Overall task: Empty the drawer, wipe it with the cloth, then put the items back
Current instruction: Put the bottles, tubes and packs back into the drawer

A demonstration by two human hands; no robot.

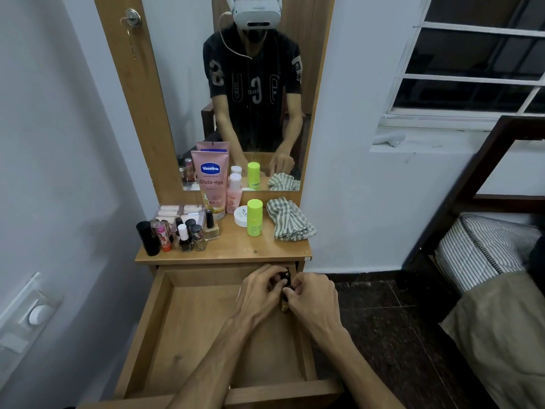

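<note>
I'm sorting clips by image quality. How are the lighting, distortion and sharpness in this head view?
Head view: dim, even indoor light, with the window dark; wide-angle bending bows the window bars and the drawer edges; the Vaseline tube label reads sharply, while the small dark item between the left hand and right hand is largely hidden.

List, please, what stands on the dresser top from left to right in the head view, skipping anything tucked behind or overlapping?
Black tube → beige bottle with a black cap → Vaseline tube → pink bottle → green bottle → striped cloth.
</note>
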